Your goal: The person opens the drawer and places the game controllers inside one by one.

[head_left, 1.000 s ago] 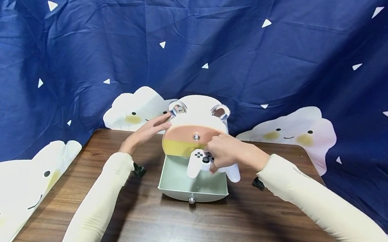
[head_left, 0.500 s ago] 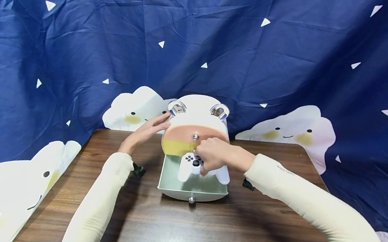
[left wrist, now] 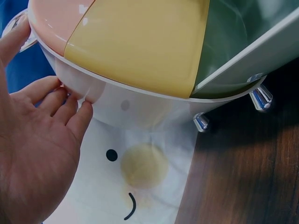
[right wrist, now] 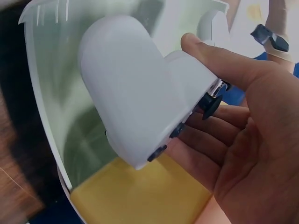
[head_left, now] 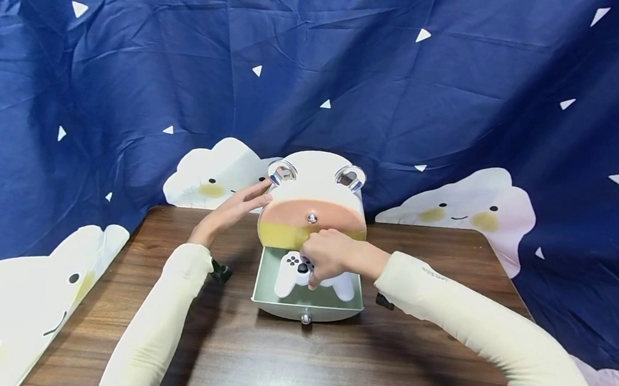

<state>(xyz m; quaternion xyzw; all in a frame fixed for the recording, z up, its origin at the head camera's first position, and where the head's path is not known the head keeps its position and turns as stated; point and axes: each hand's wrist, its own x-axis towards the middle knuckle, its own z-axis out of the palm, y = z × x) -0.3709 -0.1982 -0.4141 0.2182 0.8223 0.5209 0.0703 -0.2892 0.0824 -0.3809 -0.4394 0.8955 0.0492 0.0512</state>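
Note:
My right hand (head_left: 328, 255) grips a white game controller (right wrist: 126, 79) by its middle, thumb on one side and fingers on the other. The controller is over the pulled-out green drawer (head_left: 259, 291), its two handles pointing toward the drawer's front. That drawer is the lowest of a white rounded storage box (head_left: 319, 178) with pink and yellow fronts above. My left hand (left wrist: 44, 144) rests its fingertips against the box's left side, fingers extended, thumb near the front edge beside a shiny round ear. Part of the controller is hidden by my right hand in the head view.
The box stands near the back of a brown wooden table (head_left: 269, 365). Behind it hangs a blue curtain (head_left: 323, 62) with white triangles and smiling clouds. A small silver knob (head_left: 305, 319) sticks out from the drawer's front. Silver feet (left wrist: 261, 98) lift the box.
My right hand has carried the controller left and down, from the drawer's right side to over its middle. The left hand stays against the box.

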